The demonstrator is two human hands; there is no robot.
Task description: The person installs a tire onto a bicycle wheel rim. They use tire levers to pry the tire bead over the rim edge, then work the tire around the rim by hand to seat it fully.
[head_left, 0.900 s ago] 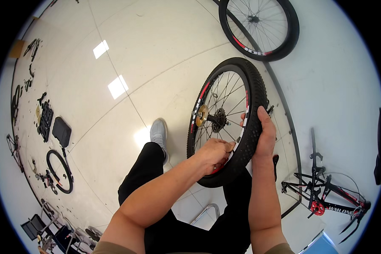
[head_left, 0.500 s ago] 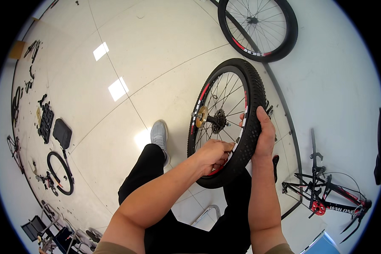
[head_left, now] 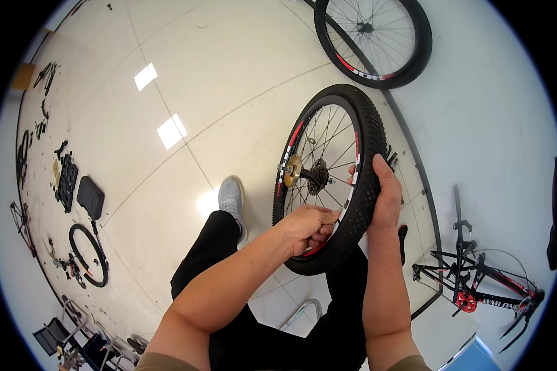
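A bicycle wheel point(head_left: 366, 185) with a knobby black tyre stands tilted in front of me, its lower edge by my legs. On its hub sit a cog cluster point(head_left: 317, 177) and a gold disc point(head_left: 294, 168). My right hand point(head_left: 387, 195) is closed round the tyre from the right, thumb on the tread and fingertips showing inside the rim. At the rim's inner side, among the lower spokes, my left hand point(head_left: 309, 230) is closed with thumb and forefinger pinched together. Whatever lies between those fingertips is too small or hidden to tell.
A second wheel point(head_left: 414, 62) leans against the wall ahead. To the right is a black and red bicycle frame point(head_left: 486, 278). On the floor at left lie a black case point(head_left: 91, 196), an open tool case point(head_left: 67, 182) and a smaller wheel point(head_left: 74, 247). A blue object point(head_left: 473, 355) sits lower right.
The left hand has shifted very slightly left and its fingertips remain pinched at the rim. The right hand keeps its grip, and the wheel is nearly still.
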